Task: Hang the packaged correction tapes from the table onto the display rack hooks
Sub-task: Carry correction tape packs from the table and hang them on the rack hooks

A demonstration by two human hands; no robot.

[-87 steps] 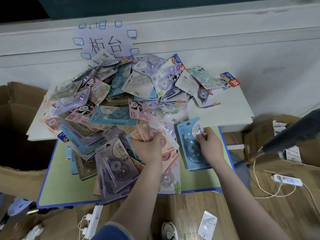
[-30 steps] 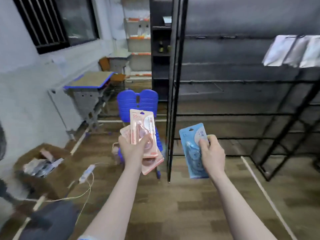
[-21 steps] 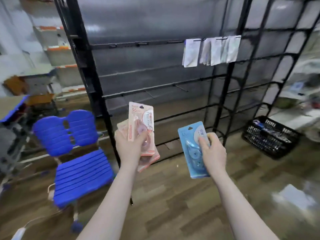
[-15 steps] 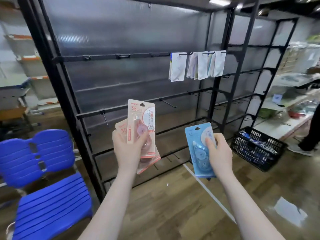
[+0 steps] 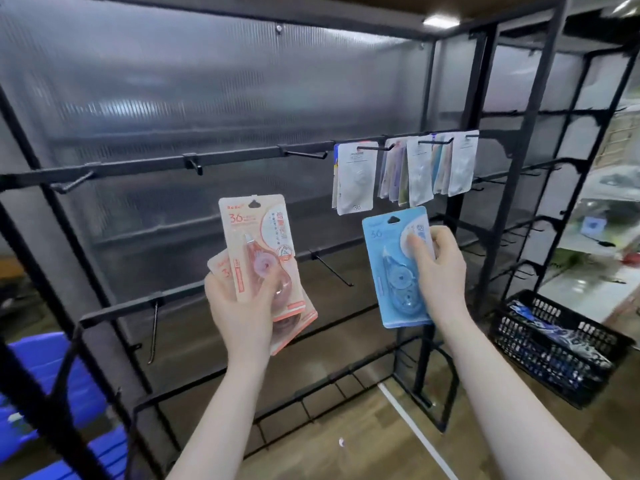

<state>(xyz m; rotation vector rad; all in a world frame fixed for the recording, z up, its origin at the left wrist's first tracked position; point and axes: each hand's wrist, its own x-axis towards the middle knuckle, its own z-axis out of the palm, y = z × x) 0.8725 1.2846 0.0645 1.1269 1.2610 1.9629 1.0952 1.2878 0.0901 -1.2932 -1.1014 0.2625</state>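
Note:
My left hand grips a small stack of pink correction tape packs, held upright in front of the black display rack. My right hand pinches one blue correction tape pack by its right edge, just below the packs hanging on the rack. Several white and pastel packs hang from hooks at the right end of the upper rail. Bare hooks stick out along that rail to the left, and another bare hook juts from the rail below, between my hands.
A blue plastic chair stands at the lower left behind the rack's frame. A black plastic basket with packaged goods sits on the wooden floor at the right. White shelves with goods stand at the far right.
I have turned from the table and walked up to the rack, which now fills the view. Both hands have risen with their packs toward the hooks.

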